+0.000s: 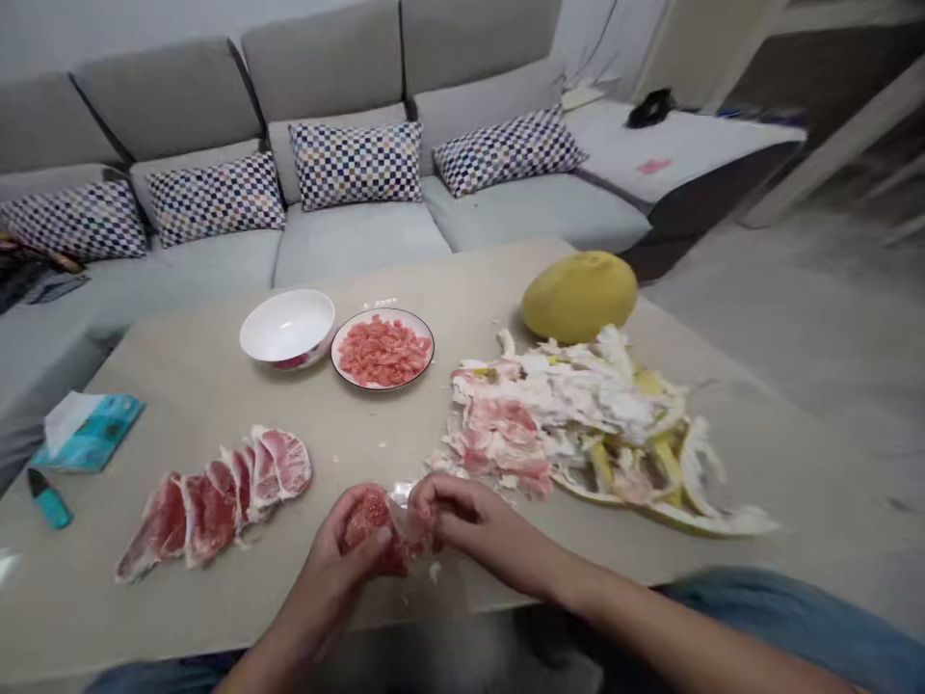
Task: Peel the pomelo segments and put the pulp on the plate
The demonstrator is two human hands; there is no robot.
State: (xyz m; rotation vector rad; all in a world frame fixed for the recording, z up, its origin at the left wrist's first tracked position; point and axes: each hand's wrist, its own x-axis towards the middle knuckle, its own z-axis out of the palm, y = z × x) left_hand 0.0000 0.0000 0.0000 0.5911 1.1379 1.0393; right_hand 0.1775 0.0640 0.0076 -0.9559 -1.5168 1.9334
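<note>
My left hand is wrapped round a red pomelo segment above the table's near edge. Fingers of my right hand pinch the pale membrane at the segment's right side. Left of my hands lies a row of several unpeeled pomelo segments, red with white skin. Beyond my hands, a dark-rimmed plate bears a heap of peeled red pomelo pulp. To my right spreads a pile of pomelo peel and membranes.
A white bowl stands beside the plate. Behind the peel pile rests a whole yellow pomelo. At the table's left are a blue tissue pack and a teal, black-tipped object. A grey sofa with checkered cushions stands beyond the table.
</note>
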